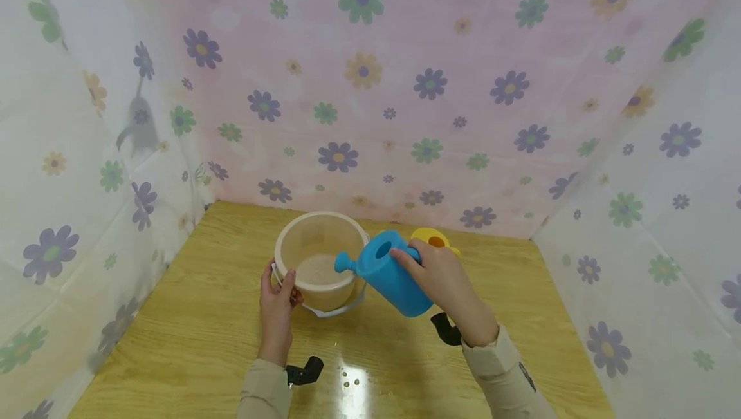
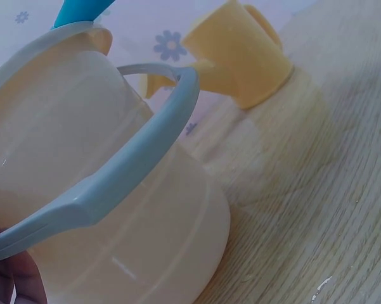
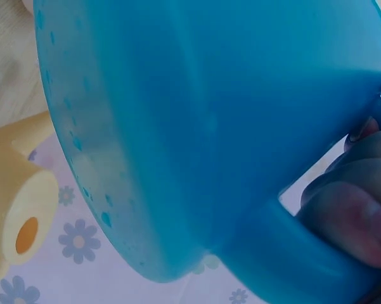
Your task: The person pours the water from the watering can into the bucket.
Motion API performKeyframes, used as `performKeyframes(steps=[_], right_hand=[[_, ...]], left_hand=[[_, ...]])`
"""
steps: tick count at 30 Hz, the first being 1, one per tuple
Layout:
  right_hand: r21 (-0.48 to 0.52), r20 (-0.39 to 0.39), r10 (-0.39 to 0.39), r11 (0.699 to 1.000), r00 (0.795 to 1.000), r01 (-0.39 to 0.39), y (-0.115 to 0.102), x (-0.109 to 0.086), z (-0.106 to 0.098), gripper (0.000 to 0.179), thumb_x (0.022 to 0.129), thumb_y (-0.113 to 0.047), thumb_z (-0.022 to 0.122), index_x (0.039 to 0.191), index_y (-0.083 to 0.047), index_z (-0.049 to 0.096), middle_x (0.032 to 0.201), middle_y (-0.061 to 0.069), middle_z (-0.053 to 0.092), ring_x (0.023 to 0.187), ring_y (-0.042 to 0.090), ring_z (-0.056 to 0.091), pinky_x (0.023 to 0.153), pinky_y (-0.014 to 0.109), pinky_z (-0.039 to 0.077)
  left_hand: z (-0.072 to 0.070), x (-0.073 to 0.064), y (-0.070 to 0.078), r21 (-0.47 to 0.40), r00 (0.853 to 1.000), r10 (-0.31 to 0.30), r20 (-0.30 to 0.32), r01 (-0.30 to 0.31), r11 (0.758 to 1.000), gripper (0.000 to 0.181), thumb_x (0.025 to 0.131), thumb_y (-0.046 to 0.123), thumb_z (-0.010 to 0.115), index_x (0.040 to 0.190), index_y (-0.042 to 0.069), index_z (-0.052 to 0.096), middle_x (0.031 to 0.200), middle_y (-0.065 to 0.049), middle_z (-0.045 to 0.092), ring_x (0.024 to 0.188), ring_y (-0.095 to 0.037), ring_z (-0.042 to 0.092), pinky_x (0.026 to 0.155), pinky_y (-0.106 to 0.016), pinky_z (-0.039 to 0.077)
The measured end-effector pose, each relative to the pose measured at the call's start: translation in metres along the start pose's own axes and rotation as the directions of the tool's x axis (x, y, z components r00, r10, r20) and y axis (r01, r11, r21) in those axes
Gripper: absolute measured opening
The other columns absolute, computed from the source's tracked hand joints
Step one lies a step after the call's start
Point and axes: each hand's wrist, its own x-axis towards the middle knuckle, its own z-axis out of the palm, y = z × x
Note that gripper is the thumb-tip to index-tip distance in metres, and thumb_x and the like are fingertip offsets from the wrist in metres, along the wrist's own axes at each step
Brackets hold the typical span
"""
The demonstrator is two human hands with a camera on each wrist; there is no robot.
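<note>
A cream bucket (image 1: 329,297) stands on the wooden table, its grey-white handle (image 2: 139,149) hanging down at the front. My left hand (image 1: 276,313) grips the bucket's left side near the rim, thumb against the outside; in the left wrist view only some fingers (image 2: 22,272) show under the handle. With my right hand (image 1: 448,284) I hold a blue watering can (image 1: 399,284) by its handle, tipped left so that its spout is over the bucket's rim. Droplets cling to the blue can's base (image 3: 104,218) in the right wrist view. Whether water is flowing cannot be made out.
Behind the blue can stands a yellow watering can (image 1: 425,235), seen more fully in the left wrist view. Small wet drops (image 1: 346,383) lie on the table (image 1: 220,316) near its front. Flower-printed cloth (image 1: 370,116) walls the table at the back and both sides.
</note>
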Motion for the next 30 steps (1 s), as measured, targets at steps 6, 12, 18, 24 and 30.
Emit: performKeyframes(steps=[6,12,18,24,30], right_hand=[[-0.015,0.010,-0.011,1.000,1.000,0.011,-0.002,0.002,-0.002,0.042,0.088,-0.055,0.040,0.075,-0.016,0.049,0.050,-0.004,0.037,0.049,0.006,0.046,0.051,0.026,0.041],[-0.025,0.019,-0.008,1.000,1.000,0.008,-0.002,0.002,-0.003,0.042,0.088,-0.054,0.040,0.082,-0.016,0.055,0.054,-0.008,0.045,0.054,0.007,0.052,0.056,0.029,0.047],[-0.027,0.022,-0.003,1.000,1.000,0.004,-0.002,0.001,-0.002,0.044,0.088,-0.056,0.038,0.081,-0.016,0.054,0.053,-0.007,0.044,0.054,0.007,0.051,0.056,0.028,0.046],[-0.016,0.026,-0.002,1.000,1.000,0.002,-0.002,0.000,-0.003,0.043,0.088,-0.056,0.039,0.081,-0.016,0.055,0.054,-0.007,0.045,0.054,0.007,0.052,0.057,0.029,0.047],[-0.012,0.022,-0.011,1.000,1.000,0.012,-0.002,0.000,-0.004,0.041,0.089,-0.054,0.040,0.076,-0.017,0.051,0.050,-0.004,0.039,0.050,0.006,0.047,0.053,0.026,0.043]], left_hand=[[0.001,0.000,0.002,-0.012,1.000,0.015,0.007,-0.015,1.000,0.058,0.082,0.038,0.061,0.132,0.030,0.034,0.070,-0.003,0.052,0.054,-0.013,0.049,0.052,-0.024,0.044],[0.002,-0.005,0.007,-0.018,1.000,-0.006,0.015,0.006,1.000,0.056,0.085,0.032,0.059,0.134,0.028,0.032,0.068,-0.002,0.052,0.054,-0.012,0.049,0.053,-0.024,0.044],[0.005,-0.013,0.017,-0.007,0.999,-0.005,0.032,0.005,1.000,0.056,0.087,0.031,0.058,0.136,0.024,0.030,0.067,-0.002,0.051,0.054,-0.013,0.049,0.054,-0.024,0.045],[0.006,-0.016,0.020,0.003,0.999,-0.011,0.031,0.011,1.000,0.057,0.087,0.031,0.057,0.136,0.023,0.030,0.068,-0.003,0.052,0.054,-0.012,0.050,0.054,-0.024,0.045],[0.006,-0.014,0.020,0.001,1.000,-0.012,0.024,0.012,1.000,0.057,0.087,0.030,0.057,0.136,0.024,0.029,0.065,0.001,0.052,0.053,-0.012,0.050,0.053,-0.024,0.045]])
